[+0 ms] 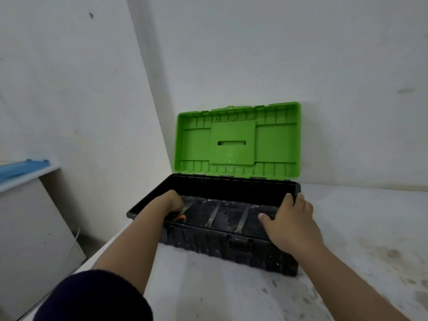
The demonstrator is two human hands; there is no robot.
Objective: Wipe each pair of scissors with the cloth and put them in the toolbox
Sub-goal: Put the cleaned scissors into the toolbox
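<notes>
Bare white walls (301,54), stained white table (347,239)

No readable text anywhere, tbh. Green lid (238,141) of toolbox (222,246): just moulded ribs and slot, no brand, no numbers. Black base front and latch (239,243): white specks only, no label legible. Wall, white tabletop (347,262), blue thing (20,169) on shelf at left: no signs, no print. Whole shot a bit soft, so any small embossing can't be made out.
</notes>
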